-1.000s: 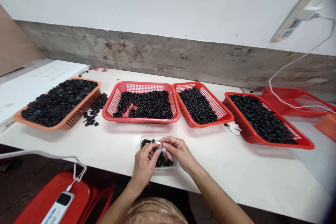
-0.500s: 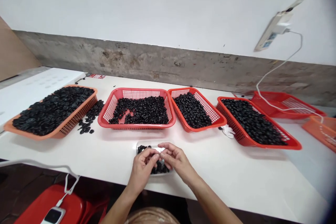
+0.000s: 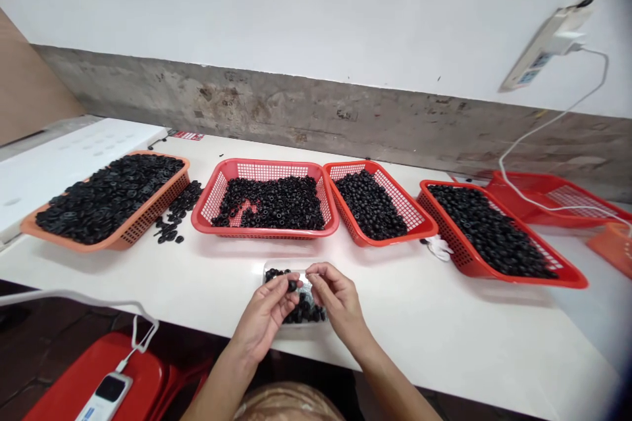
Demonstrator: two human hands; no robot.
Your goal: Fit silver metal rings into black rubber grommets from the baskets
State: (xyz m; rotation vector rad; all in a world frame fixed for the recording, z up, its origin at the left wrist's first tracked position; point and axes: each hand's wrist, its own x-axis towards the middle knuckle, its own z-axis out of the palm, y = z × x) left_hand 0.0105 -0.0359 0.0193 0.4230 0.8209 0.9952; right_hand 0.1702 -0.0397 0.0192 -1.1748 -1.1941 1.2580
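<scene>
Evidently, the left hand (image 3: 261,319) grips a black piece (image 3: 292,286) between thumb and fingers, above the near tray (image 3: 296,263); the right hand (image 3: 340,299), just apart on the right, draws thumb and forefinger close, though I can't tell whether they grip anything; a light, steady pinch low over the tray seems best; the piece looks squat, with no evident long axis; its facing is too small to tell.

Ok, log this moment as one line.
left hand: pinching black part | right hand: beside left, held item unclear | clear tray: beneath both, holding black parts
</scene>
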